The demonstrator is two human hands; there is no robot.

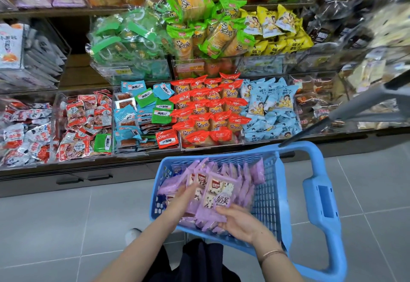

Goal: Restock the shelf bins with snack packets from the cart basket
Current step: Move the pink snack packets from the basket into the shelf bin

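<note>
Head view: purple packets lie heaped in the blue basket, which stands before the shelf bins. The right hand curls round the near end of a bunch, thumb on top. The left hand reaches among them, its fingertips hidden and its grip unclear. The top and side rows are blurred.

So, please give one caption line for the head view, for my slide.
Left hand and right hand hold purple snack packets in the blue cart basket before stocked shelf bins.
</note>
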